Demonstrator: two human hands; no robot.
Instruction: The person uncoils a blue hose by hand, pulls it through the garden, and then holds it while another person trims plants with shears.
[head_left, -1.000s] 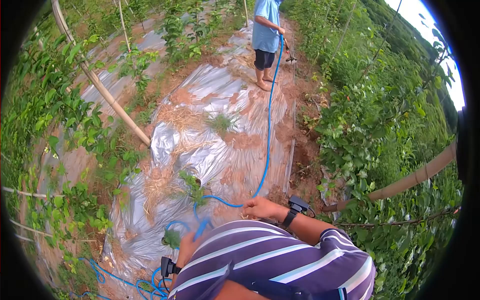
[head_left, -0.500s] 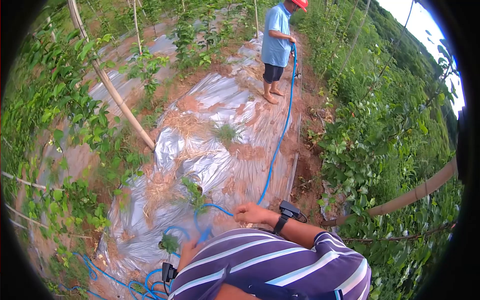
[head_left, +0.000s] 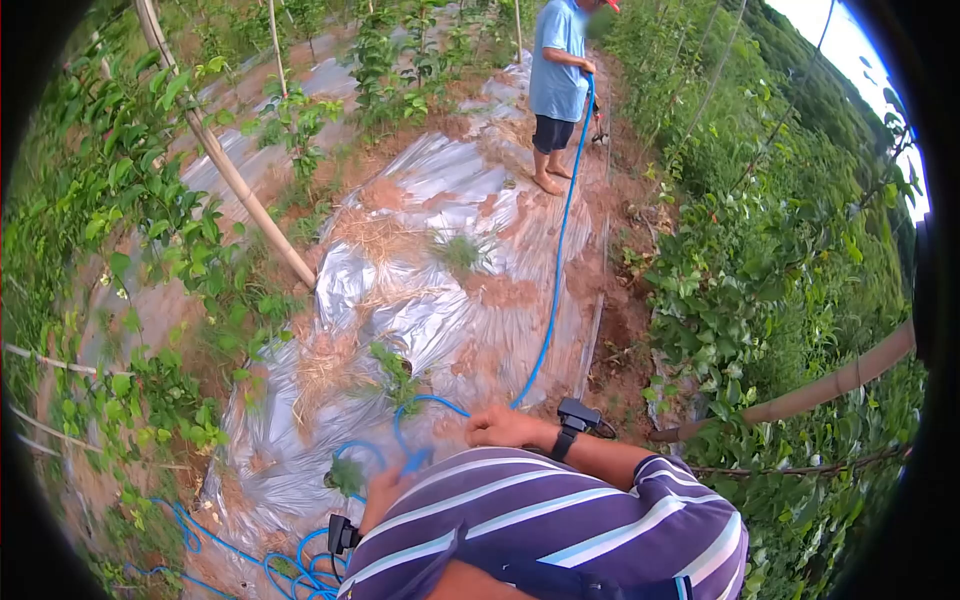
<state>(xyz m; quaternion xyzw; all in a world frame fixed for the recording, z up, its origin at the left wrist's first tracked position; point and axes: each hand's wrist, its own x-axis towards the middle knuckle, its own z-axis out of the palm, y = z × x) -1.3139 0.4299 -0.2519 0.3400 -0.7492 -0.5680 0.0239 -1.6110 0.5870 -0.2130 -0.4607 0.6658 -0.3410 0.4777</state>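
Standing on a planted bed, looking down over a striped shirt [head_left: 560, 530] at the bottom of the frame. Gripping the blue hose [head_left: 553, 300] with the right hand [head_left: 505, 427], lower centre, fingers closed around it. Meeting the same hose lower down with the left hand [head_left: 385, 492], bottom centre, mostly hidden behind the shirt; grip there open or closed, impossible to tell. Hose coiled at lower left, looping past both hands, then stretched up the middle and held at its far end by another person [head_left: 556, 80], top centre. Underneath: silver plastic mulch [head_left: 440, 180], straw patches [head_left: 325, 365], small seedlings [head_left: 397, 368]. Leaning across the upper left: a bamboo pole [head_left: 235, 180]. Strapped on the right wrist: a black device [head_left: 572, 420].
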